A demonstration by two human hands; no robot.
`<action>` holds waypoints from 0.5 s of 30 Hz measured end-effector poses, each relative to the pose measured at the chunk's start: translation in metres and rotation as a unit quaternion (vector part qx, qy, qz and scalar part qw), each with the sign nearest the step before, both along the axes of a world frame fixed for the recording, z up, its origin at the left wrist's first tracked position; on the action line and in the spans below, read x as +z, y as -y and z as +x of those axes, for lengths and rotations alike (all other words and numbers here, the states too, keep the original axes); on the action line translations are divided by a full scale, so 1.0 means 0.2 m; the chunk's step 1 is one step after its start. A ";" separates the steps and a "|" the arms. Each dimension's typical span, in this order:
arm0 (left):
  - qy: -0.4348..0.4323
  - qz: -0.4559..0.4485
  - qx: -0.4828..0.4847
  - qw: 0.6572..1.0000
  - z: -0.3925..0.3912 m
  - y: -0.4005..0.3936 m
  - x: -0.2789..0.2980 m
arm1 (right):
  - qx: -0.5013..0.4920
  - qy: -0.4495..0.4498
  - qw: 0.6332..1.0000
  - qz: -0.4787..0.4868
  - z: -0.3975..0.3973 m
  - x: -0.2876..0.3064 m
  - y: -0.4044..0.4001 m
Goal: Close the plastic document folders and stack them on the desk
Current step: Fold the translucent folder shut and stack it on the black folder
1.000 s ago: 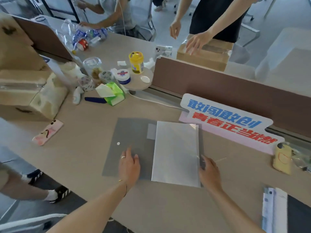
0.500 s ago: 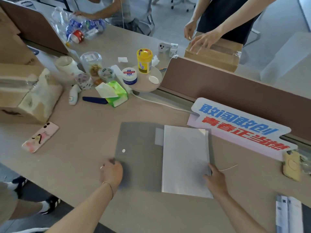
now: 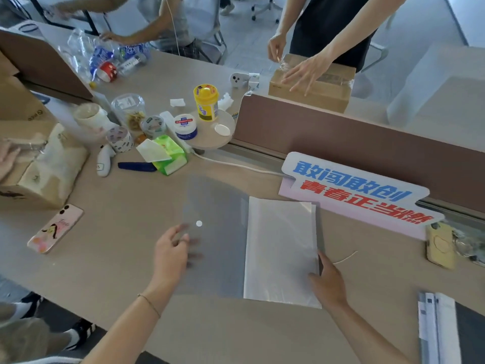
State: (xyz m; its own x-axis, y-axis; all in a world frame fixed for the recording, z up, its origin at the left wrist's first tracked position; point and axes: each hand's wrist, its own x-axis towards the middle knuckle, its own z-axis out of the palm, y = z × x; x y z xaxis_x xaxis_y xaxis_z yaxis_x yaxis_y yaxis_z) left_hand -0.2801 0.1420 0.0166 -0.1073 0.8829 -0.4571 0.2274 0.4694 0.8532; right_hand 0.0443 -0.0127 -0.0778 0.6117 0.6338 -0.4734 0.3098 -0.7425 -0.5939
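Observation:
A grey translucent plastic folder (image 3: 217, 200) lies open on the desk (image 3: 126, 206). Its flap points left and carries a white snap button (image 3: 199, 223). The right half holds white sheets (image 3: 280, 245). My left hand (image 3: 169, 256) grips the flap's left edge; the flap is raised and blurred, and my fingers show through it. My right hand (image 3: 329, 285) holds the folder's lower right corner, thumb along the edge. A stack of other folders (image 3: 441, 332) lies at the lower right.
A slogan sign (image 3: 354, 190) leans on the brown divider (image 3: 367, 143) behind the folder. A phone (image 3: 55, 228) lies at left and a yellow case (image 3: 439, 245) at right. Jars, tape and a tissue pack (image 3: 168, 153) crowd the back left. Another person tapes a box (image 3: 312, 93).
My left hand slid from flat on the flap to its left edge and has lifted it off the desk. My right hand stayed at the folder's right corner.

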 end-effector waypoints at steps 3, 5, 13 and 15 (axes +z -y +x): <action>0.081 -0.016 -0.070 0.994 0.18 0.05 0.15 | -0.027 -0.013 1.000 0.008 0.04 -0.03 0.03; 0.112 -0.022 -0.098 0.989 0.33 0.11 0.17 | -0.060 -0.048 0.997 0.021 0.08 -0.04 0.04; 0.078 -0.084 -0.251 0.961 0.86 0.41 0.07 | -0.203 -0.267 0.936 0.108 0.16 0.18 -0.02; 0.008 -0.083 -0.288 0.954 0.91 0.47 0.03 | -0.212 -0.303 0.922 0.115 0.15 0.26 -0.04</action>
